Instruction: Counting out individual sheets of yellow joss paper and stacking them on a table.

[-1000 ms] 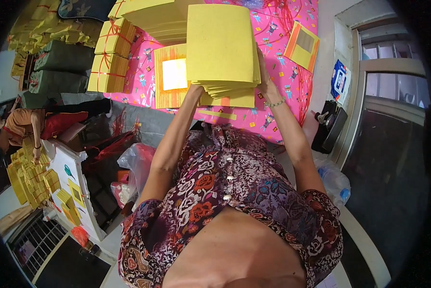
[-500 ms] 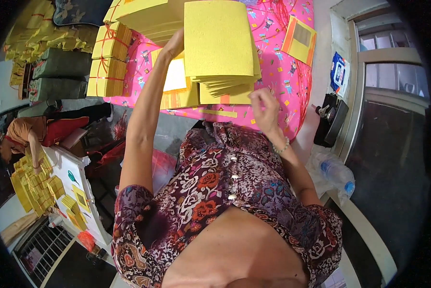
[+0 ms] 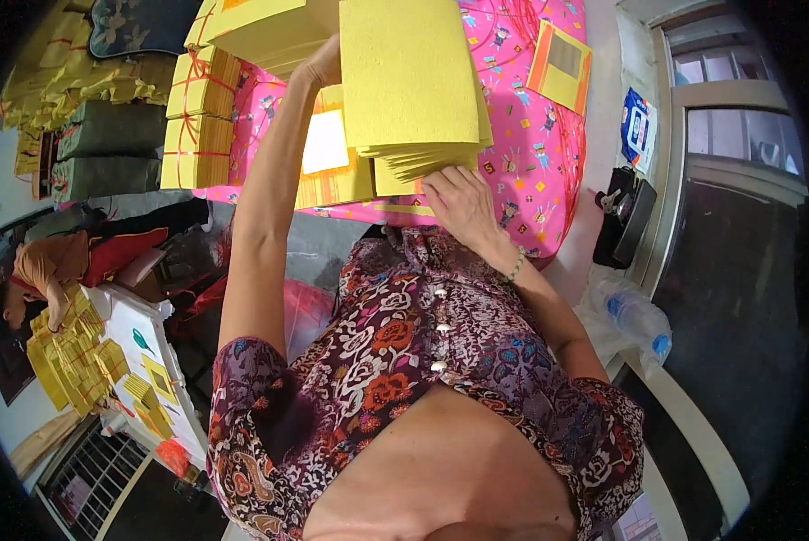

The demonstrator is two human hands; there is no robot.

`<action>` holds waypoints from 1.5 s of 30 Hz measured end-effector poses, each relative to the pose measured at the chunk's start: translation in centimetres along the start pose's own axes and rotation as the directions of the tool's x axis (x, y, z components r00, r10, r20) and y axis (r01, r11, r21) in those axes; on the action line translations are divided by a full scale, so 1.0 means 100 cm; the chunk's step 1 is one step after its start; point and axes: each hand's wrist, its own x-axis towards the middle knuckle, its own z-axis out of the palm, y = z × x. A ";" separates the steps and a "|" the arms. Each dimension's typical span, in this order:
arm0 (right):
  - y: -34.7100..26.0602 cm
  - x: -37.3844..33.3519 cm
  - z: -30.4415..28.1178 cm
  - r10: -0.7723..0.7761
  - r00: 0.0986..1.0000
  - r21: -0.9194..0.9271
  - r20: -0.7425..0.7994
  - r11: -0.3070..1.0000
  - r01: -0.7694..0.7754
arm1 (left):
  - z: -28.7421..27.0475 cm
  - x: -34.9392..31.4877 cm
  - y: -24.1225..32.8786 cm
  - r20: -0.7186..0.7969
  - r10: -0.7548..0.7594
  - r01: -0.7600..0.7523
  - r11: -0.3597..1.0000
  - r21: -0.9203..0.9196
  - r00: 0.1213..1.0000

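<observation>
Yellow paper stack between closed fingers

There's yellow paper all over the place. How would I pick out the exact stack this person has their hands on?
Start at the bright pink patterned cloth covering the surface ahead of the person. The stack of plain yellow sheets stands in the middle, the left hand on its far left edge, the right hand at its fanned near edge. Unlike the tied yellow bundles to the left, it is loose, with no red string.

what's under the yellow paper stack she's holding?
Under the yellow paper stack: pink patterned cloth and an orange-edged sheet pile. The right hand fans its lower edge; the left hand grips its side. Anything directly beneath is covered.
</observation>
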 end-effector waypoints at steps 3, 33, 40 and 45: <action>0.004 0.002 0.002 -0.034 0.999 -0.062 0.005 0.997 0.035 | -0.002 0.024 -0.017 0.214 0.074 -0.028 0.977 -0.210 0.974; -0.004 0.008 0.004 -0.062 0.996 0.017 -0.071 0.998 0.063 | 0.010 0.006 -0.014 0.097 0.052 -0.036 0.985 -0.167 0.994; -0.002 0.007 0.009 -0.033 0.998 -0.015 -0.063 0.999 0.032 | 0.009 0.004 -0.018 0.090 0.055 -0.038 0.984 -0.176 0.994; 0.001 0.007 0.006 -0.065 0.997 -0.006 -0.049 0.998 0.065 | 0.009 0.004 -0.020 0.085 0.063 -0.046 0.982 -0.183 0.994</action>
